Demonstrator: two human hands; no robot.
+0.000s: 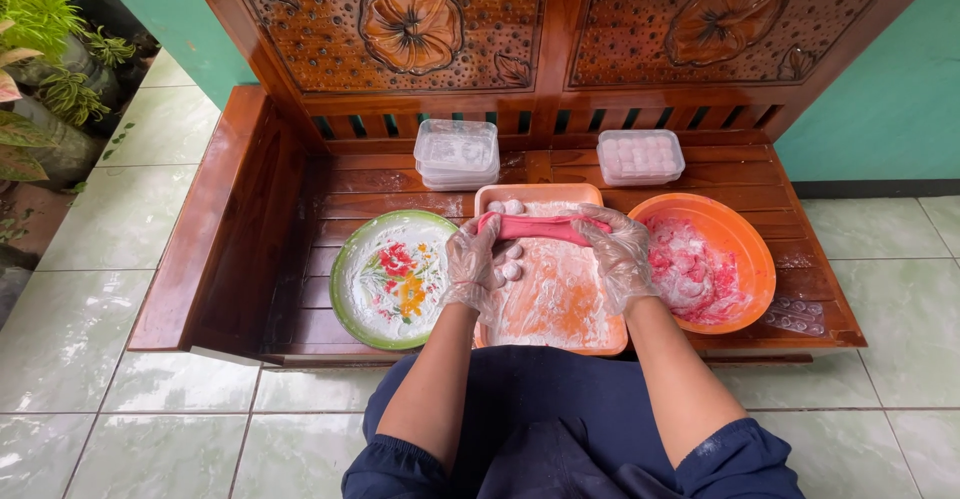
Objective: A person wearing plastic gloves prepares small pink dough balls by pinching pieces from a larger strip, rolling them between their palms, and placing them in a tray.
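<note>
A: How far along is it?
B: Both gloved hands, left hand point(472, 264) and right hand point(620, 254), are gripping a pink dough roll point(540, 227) over the floured tray point(600, 337). A few balls point(510, 271) are lying there; much dough point(690, 274) is waiting in the orange bowl point(752, 249).
A: Packages?
B: Clear lidded boxes are sitting behind: an empty-looking stack point(457, 154) at left, one filled box point(640, 156) at right. No labels are showing.

Gloved left hand point(474, 265) and right hand point(618, 256) raised, fingers curled.

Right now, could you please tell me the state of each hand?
Left hand: closed on one end of the pink dough roll.
Right hand: closed on the roll's other end.
</note>
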